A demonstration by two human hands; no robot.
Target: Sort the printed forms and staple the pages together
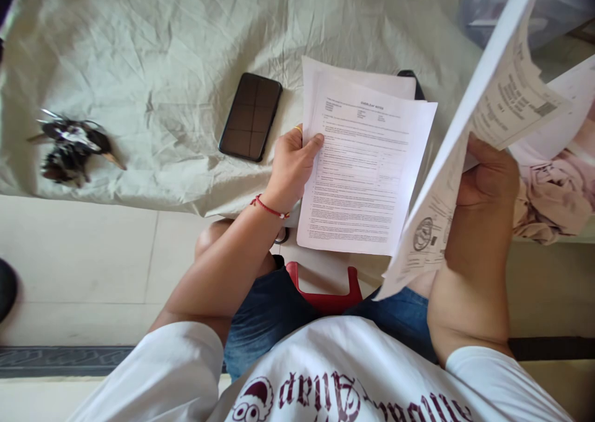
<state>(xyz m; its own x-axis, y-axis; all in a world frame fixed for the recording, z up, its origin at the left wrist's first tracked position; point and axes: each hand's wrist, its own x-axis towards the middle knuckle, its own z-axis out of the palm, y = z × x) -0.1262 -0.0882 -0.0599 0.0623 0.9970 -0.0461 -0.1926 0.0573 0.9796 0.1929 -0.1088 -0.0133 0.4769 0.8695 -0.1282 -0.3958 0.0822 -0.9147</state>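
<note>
Now, left hand (290, 168) grips printed stack (367, 168), right hand (488, 174) — clamped on lifted sheet (469, 137)

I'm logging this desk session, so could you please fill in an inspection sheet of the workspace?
Surface: wrinkled pale cloth covers it.
Job's things: printed stack lies at the cloth's edge; lifted sheets are raised at the right.
Clutter: dark phone face up; key bunch far left; pink fabric at right.
Grip: left hand pinches the stack's left edge; right hand holds the lifted sheets.
Cables: nothing seen.
Surroundings: tiled floor; red stool under the person.
</note>
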